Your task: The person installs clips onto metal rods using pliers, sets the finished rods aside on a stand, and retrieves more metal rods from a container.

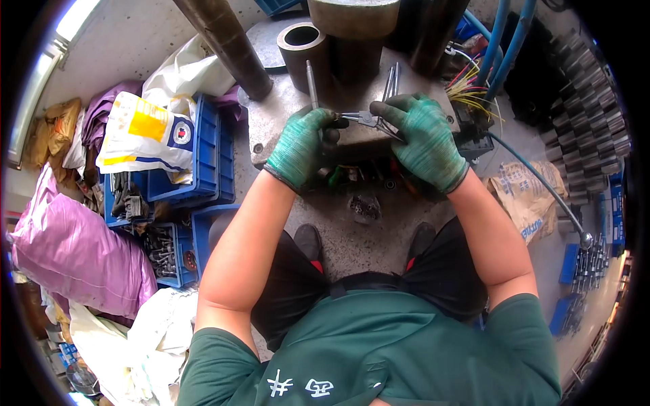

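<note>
My left hand (300, 147), in a green glove with dark fingertips, is closed round a slim metal rod (311, 82) that stands upright with its narrow end up. In my right hand (425, 139), gloved the same way, is a pair of pliers (365, 119). Their jaws point left and reach my left fingertips. What the jaws touch there is too small to tell. Just beyond my right fingers, more thin metal rods (391, 82) show on the metal press bed (284, 111).
Behind the hands stand a thick metal tube (302, 38) and a press column (233, 51). Blue crates (215, 159) with metal parts and a white-yellow bag (145, 132) are at left. At right lie coloured wires (468, 91), a paper sack (525, 196) and stacked metal parts (589, 122).
</note>
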### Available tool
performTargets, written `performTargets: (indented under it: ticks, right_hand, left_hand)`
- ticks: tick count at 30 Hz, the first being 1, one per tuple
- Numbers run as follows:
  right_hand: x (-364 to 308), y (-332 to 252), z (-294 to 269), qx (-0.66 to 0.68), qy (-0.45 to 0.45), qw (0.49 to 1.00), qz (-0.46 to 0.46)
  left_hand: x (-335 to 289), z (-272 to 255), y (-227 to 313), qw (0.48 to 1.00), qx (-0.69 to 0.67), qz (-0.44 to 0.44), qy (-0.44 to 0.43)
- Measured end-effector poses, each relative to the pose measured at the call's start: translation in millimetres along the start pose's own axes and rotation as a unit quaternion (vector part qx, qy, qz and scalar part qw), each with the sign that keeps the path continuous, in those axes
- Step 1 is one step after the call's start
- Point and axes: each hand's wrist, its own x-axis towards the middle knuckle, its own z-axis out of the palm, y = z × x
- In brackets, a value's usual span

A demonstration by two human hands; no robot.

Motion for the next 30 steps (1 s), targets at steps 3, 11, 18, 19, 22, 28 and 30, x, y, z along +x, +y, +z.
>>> performTargets:
  ticks: [3, 11, 18, 19, 22, 28, 30]
  right_hand:
    - [1.0, -0.3, 0.4, -0.006, -0.005, 1.0, -0.007]
    - [-0.2, -0.4, -7.1, 0.086, -0.096, 0.984, 0.125]
    - [3.9, 14.9, -19.7, 0.209, -0.071, 0.924, 0.311]
    - [3.3, 15.5, -21.2, 0.227, -0.054, 0.925, 0.3]
    - [-1.1, 23.5, -15.0, 0.234, -0.038, 0.935, 0.265]
    - [1.0, 29.6, -24.6, 0.184, -0.112, 0.948, 0.233]
    - [5.6, 26.0, -34.0, 0.183, -0.138, 0.944, 0.236]
  left_hand:
    - [0.2, -0.7, 0.2, 1.0, -0.017, -0.002, 0.004]
    - [-4.1, -2.5, 7.6, 0.992, 0.104, 0.07, -0.031]
    - [-7.5, -5.3, 6.5, 0.97, 0.197, 0.144, -0.014]
    - [-5.9, -6.8, 5.1, 0.964, 0.217, 0.155, -0.02]
    - [-3.5, -8.5, -0.1, 0.953, 0.246, 0.177, -0.021]
    - [-1.1, -13.1, -3.8, 0.929, 0.282, 0.239, -0.001]
    - [-0.9, -18.8, -4.2, 0.92, 0.291, 0.263, 0.001]
